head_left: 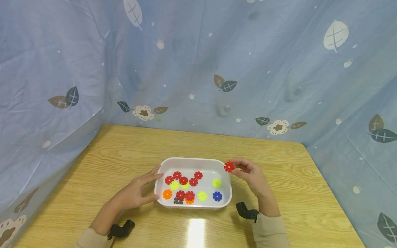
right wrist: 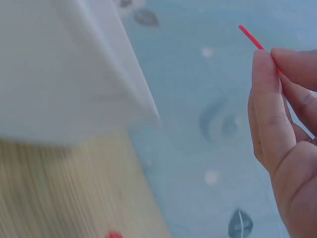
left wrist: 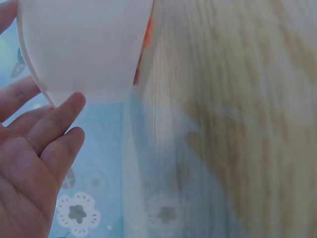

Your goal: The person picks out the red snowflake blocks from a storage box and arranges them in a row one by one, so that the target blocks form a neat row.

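A white plastic tub (head_left: 193,206) holds several notched plastic discs in red, yellow, orange, blue and a dark shade. Over its right back corner, my right hand (head_left: 252,175) pinches a red notched disc (head_left: 229,167) between thumb and fingers. The right wrist view shows that red disc (right wrist: 251,37) edge-on, held at the fingertips. My left hand (head_left: 138,189) lies against the tub's left end, fingers spread and touching its rim. In the left wrist view, fingers of the left hand (left wrist: 29,148) rest along the outside of the tub wall (left wrist: 84,54).
The tub stands on a wood-grain table (head_left: 130,144). Blue cloth (head_left: 186,62) printed with leaves and flowers hangs behind and at both sides. A black wrist mount (head_left: 246,210) sits on the right arm, another black mount (head_left: 121,229) on the left.
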Action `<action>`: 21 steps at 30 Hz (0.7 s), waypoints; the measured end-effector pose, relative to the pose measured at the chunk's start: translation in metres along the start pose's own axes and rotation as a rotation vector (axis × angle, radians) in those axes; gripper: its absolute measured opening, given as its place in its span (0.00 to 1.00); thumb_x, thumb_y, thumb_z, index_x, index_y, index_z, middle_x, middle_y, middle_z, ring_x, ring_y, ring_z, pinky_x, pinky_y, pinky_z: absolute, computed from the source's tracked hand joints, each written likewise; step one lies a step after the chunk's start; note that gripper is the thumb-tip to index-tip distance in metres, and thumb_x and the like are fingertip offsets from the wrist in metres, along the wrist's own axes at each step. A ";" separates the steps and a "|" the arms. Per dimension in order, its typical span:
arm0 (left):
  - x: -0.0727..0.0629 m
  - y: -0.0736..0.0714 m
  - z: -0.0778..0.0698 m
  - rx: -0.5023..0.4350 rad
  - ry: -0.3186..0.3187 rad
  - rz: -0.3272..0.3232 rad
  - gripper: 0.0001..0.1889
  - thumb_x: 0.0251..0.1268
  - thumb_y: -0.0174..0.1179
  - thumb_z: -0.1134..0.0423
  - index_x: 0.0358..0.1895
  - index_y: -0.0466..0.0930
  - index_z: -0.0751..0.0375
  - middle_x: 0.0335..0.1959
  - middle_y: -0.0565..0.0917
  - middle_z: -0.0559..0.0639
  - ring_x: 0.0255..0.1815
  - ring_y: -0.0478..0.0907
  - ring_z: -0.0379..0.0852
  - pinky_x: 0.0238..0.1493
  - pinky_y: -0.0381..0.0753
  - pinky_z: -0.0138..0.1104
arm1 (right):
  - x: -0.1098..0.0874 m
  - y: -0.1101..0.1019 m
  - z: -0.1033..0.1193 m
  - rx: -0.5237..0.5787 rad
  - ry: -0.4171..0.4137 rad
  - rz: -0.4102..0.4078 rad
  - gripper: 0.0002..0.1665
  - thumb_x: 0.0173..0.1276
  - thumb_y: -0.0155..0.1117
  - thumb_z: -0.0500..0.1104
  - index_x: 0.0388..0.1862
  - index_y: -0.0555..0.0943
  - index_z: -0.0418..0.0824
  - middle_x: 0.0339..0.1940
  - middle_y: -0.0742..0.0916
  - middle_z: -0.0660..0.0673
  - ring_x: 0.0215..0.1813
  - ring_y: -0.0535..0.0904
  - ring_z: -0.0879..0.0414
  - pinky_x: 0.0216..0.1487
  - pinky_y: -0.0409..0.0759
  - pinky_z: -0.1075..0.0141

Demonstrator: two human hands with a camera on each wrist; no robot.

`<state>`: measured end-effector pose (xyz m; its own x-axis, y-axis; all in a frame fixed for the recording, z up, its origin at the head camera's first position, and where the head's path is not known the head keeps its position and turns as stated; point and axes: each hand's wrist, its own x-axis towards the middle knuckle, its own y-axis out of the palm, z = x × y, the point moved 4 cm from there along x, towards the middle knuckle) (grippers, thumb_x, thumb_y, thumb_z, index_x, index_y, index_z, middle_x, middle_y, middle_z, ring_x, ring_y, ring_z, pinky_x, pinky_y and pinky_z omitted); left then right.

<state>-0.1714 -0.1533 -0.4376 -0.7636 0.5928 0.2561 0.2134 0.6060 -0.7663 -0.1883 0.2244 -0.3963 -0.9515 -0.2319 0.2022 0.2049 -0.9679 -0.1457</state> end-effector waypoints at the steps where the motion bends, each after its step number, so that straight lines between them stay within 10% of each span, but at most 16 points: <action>1: 0.000 0.000 0.000 -0.001 -0.002 0.001 0.34 0.57 0.66 0.51 0.66 0.69 0.60 0.75 0.56 0.55 0.70 0.62 0.58 0.61 0.71 0.54 | -0.001 -0.006 -0.002 -0.001 0.006 -0.024 0.21 0.62 0.62 0.29 0.53 0.73 0.21 0.43 0.84 0.56 0.43 0.79 0.63 0.42 0.81 0.73; 21: 0.000 -0.001 -0.002 -0.001 -0.002 0.002 0.34 0.57 0.66 0.53 0.66 0.69 0.60 0.75 0.57 0.56 0.70 0.62 0.59 0.60 0.71 0.55 | -0.032 -0.085 -0.059 0.025 0.386 -0.426 0.21 0.68 0.58 0.35 0.60 0.74 0.34 0.40 0.80 0.61 0.43 0.76 0.70 0.47 0.79 0.77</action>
<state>-0.1704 -0.1525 -0.4361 -0.7646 0.5925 0.2535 0.2151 0.6054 -0.7663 -0.1887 0.3196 -0.4476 -0.9652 0.2269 -0.1304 -0.2141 -0.9711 -0.1051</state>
